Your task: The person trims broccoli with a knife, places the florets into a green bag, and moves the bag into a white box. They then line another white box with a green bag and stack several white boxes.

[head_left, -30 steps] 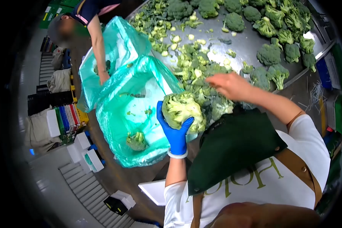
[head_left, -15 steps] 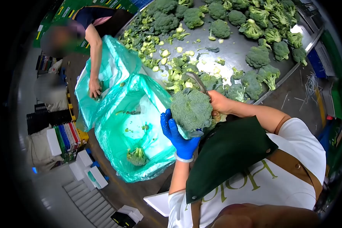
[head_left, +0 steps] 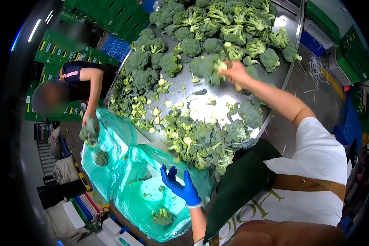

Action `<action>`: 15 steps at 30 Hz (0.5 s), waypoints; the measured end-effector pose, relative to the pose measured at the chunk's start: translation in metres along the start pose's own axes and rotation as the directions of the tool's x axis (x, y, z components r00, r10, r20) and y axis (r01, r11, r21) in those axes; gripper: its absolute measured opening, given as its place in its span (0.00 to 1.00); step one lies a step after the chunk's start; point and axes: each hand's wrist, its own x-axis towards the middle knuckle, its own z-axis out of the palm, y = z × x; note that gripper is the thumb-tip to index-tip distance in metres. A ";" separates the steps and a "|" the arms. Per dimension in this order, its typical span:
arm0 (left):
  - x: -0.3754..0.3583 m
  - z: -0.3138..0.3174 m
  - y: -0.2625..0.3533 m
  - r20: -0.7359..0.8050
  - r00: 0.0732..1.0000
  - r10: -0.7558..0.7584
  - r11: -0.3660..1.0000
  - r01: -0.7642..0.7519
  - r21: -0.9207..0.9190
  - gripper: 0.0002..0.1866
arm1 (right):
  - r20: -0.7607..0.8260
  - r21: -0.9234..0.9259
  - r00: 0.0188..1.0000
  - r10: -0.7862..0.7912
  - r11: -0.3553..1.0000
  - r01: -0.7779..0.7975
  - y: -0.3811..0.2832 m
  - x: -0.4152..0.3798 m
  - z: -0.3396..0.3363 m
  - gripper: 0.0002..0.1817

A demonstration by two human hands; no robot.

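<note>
My right hand (head_left: 236, 74) reaches over the metal table (head_left: 180, 88), its fingers closed on a broccoli head (head_left: 209, 69) by the stalk; the head is smeared by motion. A tan knife handle (head_left: 238, 86) shows under that palm, the blade hardly visible. Above the near green plastic bag (head_left: 129, 205), my left hand (head_left: 180, 186) in a blue glove has its fingers spread and holds nothing. One broccoli head (head_left: 163, 216) lies inside this bag with some scraps. Cut stalks and broccoli pieces (head_left: 192, 141) are heaped at the table edge beside the bag.
Many broccoli heads (head_left: 233, 35) are piled at the table's far side. A co-worker's hand (head_left: 90, 123) holds broccoli (head_left: 89, 133) over a second green bag (head_left: 115, 131). Green crates (head_left: 110, 18) are stacked behind. White strips (head_left: 315, 69) litter the floor on the right.
My left hand has let go of a broccoli head and opened. My right hand has moved up and away over the table. The co-worker's hand has lifted with broccoli in it. The view has shifted.
</note>
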 end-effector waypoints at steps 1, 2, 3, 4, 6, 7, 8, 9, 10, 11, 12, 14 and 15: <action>0.002 0.001 -0.003 0.010 1.000 -0.029 0.999 0.029 -0.014 0.39 | -0.076 -0.059 0.994 -0.084 0.995 0.080 -0.013 0.025 -0.011 0.27; 0.005 0.003 -0.005 0.019 0.998 -0.060 0.998 0.061 -0.027 0.39 | -0.143 -0.122 0.975 -0.170 0.981 0.153 -0.027 0.049 -0.021 0.29; 0.008 0.006 -0.004 0.020 0.999 -0.048 0.999 0.048 -0.011 0.38 | -0.202 -0.271 0.923 -0.327 0.924 0.268 -0.035 0.078 -0.029 0.30; 0.009 0.009 -0.005 0.027 0.998 -0.055 0.998 0.055 -0.005 0.37 | -0.232 -0.418 0.845 -0.481 0.834 0.360 -0.042 0.106 -0.035 0.32; 0.013 0.014 -0.009 0.035 0.997 -0.071 0.997 0.071 0.008 0.37 | -0.206 -0.558 0.820 -0.534 0.752 0.350 -0.073 0.140 -0.040 0.34; 0.016 0.016 -0.009 0.027 0.998 -0.057 0.998 0.057 0.030 0.36 | -0.197 -0.606 0.778 -0.597 0.698 0.382 -0.081 0.160 -0.036 0.35; 0.019 0.017 -0.009 0.028 0.998 -0.054 0.997 0.052 0.053 0.36 | -0.176 -0.657 0.696 -0.696 0.610 0.443 -0.081 0.189 -0.030 0.35; 0.021 0.016 -0.009 0.028 0.998 -0.054 0.996 0.052 0.077 0.35 | -0.157 -0.702 0.732 -0.663 0.596 0.389 -0.096 0.199 -0.021 0.33; 0.022 0.013 -0.008 0.024 0.998 -0.058 0.993 0.055 0.106 0.35 | -0.135 -0.744 0.767 -0.627 0.575 0.339 -0.111 0.208 -0.008 0.31; 0.023 0.009 -0.009 0.017 0.999 -0.039 0.989 0.036 0.142 0.34 | -0.079 -0.813 0.646 -0.759 0.424 0.399 -0.110 0.235 -0.002 0.29; 0.022 0.003 -0.011 -0.001 0.999 -0.048 0.985 0.048 0.167 0.34 | 0.001 -0.858 0.505 -0.863 0.259 0.444 -0.104 0.267 0.003 0.26; 0.017 -0.011 -0.014 -0.080 0.988 -0.133 0.972 0.146 0.182 0.33 | 0.147 -0.856 0.417 -0.897 0.096 0.508 -0.094 0.311 0.013 0.19; 0.015 -0.020 -0.015 -0.111 0.980 -0.168 0.966 0.186 0.181 0.33 | 0.109 -0.917 0.668 -0.736 0.185 0.354 -0.089 0.331 0.027 0.14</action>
